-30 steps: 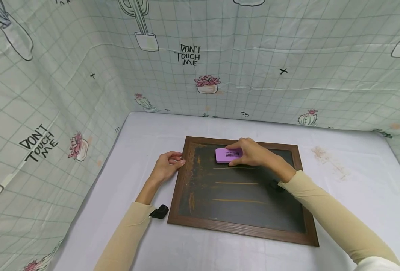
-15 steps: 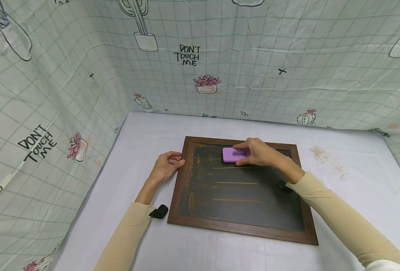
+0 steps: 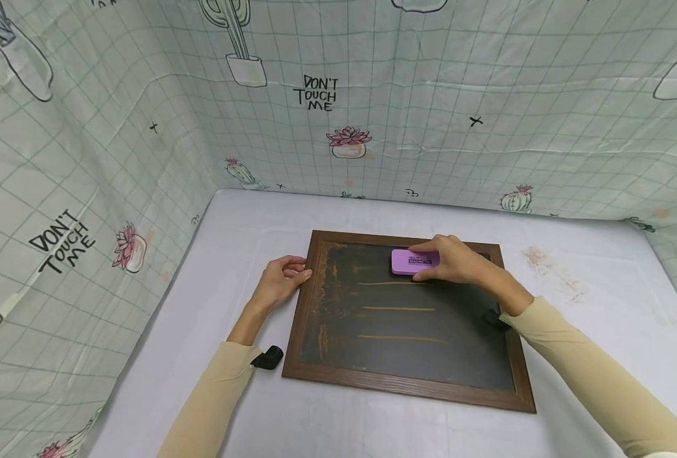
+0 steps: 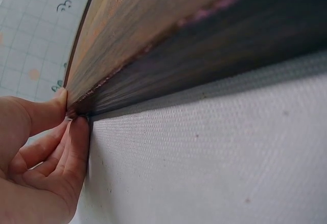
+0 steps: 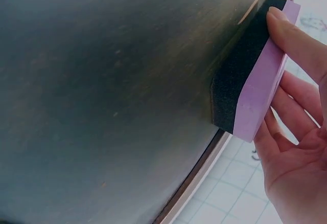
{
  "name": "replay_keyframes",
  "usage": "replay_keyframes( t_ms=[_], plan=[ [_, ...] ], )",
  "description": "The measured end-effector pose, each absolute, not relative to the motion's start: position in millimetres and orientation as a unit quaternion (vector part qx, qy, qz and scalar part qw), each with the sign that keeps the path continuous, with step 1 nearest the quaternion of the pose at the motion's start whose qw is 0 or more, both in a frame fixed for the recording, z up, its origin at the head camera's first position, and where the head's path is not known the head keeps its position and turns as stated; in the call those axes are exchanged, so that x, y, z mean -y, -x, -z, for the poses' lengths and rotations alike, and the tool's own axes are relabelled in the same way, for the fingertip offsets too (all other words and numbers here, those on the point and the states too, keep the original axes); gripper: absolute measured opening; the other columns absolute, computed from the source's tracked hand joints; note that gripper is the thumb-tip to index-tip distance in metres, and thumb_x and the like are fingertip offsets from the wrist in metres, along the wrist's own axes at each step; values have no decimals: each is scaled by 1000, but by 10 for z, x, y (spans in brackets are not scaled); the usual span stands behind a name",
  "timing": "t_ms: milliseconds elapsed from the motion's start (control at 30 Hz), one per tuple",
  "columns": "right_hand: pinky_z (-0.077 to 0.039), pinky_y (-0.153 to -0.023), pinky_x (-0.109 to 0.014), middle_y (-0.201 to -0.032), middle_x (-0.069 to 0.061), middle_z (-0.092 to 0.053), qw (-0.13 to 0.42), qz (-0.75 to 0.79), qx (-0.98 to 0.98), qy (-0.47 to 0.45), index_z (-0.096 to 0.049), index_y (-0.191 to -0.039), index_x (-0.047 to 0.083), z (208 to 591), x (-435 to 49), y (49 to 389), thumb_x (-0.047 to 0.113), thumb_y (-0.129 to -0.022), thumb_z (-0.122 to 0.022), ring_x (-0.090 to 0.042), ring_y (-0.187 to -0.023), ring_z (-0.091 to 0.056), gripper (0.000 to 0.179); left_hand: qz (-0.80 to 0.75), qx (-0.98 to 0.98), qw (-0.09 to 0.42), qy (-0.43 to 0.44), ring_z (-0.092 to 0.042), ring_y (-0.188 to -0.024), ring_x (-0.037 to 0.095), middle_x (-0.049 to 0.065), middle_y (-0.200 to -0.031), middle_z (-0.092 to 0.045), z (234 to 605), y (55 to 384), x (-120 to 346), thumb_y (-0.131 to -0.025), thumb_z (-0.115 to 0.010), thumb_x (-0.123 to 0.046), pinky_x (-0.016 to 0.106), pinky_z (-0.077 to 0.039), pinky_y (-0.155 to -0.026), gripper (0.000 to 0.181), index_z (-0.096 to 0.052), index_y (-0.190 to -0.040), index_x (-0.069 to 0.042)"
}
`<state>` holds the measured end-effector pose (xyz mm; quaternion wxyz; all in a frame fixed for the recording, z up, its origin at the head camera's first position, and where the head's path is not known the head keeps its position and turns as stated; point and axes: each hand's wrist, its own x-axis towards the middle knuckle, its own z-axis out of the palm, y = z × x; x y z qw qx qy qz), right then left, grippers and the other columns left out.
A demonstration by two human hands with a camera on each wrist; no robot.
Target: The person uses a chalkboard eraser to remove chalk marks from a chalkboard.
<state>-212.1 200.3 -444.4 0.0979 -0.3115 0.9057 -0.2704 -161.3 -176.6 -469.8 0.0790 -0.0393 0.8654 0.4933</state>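
A chalkboard (image 3: 407,362) with a brown wooden frame lies flat, bearing three orange chalk lines and orange smudges down its left side. My right hand (image 3: 455,259) grips a purple eraser (image 3: 408,261) between thumb and fingers near the board's far edge. In the right wrist view, the eraser's black felt (image 5: 242,65) lies against the dark surface, with the thumb along its near side. At the frame's left edge, my left hand (image 3: 278,280) pinches the wood. The left wrist view shows its thumb on top of the frame (image 4: 127,55) and its fingertips at the side, low down.
The white table (image 3: 241,222) carries brownish smears (image 3: 553,273) right of the board. A grid-patterned cloth (image 3: 401,95) with plant drawings hangs behind and at the left. Black wrist cameras (image 3: 268,358) stick out below the sleeves.
My right hand has slid the eraser rightward along the board's far part, above the top long chalk line. My left hand has stayed at the frame's left edge.
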Motion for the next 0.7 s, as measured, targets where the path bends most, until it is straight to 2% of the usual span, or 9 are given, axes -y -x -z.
replay_keyframes(
  t_ms=[700],
  plan=[
    [-44, -73, -38, -107, -16, -69, 77, 254, -925, 272, -68, -132, -2, 4454, -2359, 1993, 27, -82, -90, -22, -83, -54, 62, -496, -864, 77, 37, -63, -93, 26, 19, -109, -67, 4691, 1609, 1757, -97, -72, -10, 25, -45, -74, 37, -65, -129, 6]
  ],
)
